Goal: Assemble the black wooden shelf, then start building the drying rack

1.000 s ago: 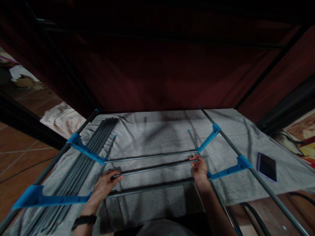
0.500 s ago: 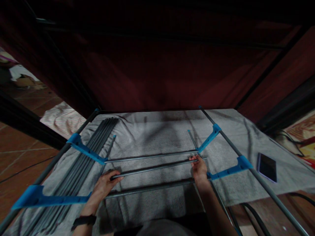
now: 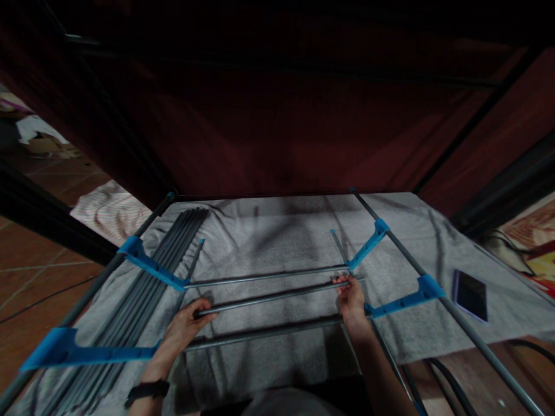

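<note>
A loose grey metal tube (image 3: 273, 296) lies across between both my hands. My left hand (image 3: 188, 323) grips its left end, thumb and fingers closed round it. Near the tube's right end, my right hand (image 3: 350, 296) pinches it, with a short tip sticking out past the fingers. Just beyond runs a crossbar (image 3: 269, 277) joined to blue plastic brackets (image 3: 158, 268) at either side; a second crossbar (image 3: 269, 334) is nearer me. The brackets sit on long side poles (image 3: 407, 252) of a rack-like frame.
Several loose grey tubes (image 3: 143, 294) lie side by side at the left on a grey blanket (image 3: 277, 231). A phone (image 3: 470, 294) rests on the blanket at the right. Dark red panels (image 3: 277, 133) stand at the back. Tiled floor (image 3: 47, 248) shows at the left.
</note>
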The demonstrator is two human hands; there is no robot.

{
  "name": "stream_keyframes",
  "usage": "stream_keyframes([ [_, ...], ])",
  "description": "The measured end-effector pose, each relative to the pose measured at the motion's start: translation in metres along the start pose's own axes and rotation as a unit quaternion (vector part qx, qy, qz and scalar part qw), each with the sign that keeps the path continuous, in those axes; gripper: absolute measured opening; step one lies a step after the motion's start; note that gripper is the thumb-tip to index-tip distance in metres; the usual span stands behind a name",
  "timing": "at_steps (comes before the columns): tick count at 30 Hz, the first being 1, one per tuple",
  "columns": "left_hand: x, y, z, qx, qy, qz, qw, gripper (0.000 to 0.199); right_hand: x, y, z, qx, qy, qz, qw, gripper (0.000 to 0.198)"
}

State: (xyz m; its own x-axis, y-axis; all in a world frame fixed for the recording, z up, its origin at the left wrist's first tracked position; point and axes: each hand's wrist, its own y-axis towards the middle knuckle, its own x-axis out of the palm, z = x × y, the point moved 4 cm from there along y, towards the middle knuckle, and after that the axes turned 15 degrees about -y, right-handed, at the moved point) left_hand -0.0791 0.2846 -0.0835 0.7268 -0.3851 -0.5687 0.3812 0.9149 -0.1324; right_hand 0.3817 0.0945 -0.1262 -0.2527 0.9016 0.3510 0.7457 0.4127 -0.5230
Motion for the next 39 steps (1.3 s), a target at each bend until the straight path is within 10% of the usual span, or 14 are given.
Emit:
stream_keyframes([
  [39, 0.002, 0.002, -0.008, 0.022, -0.009, 0.000, 1.000, 0.041, 0.001, -0.004, 0.001, -0.008, -0.015, 0.002, 1.000, 0.004],
])
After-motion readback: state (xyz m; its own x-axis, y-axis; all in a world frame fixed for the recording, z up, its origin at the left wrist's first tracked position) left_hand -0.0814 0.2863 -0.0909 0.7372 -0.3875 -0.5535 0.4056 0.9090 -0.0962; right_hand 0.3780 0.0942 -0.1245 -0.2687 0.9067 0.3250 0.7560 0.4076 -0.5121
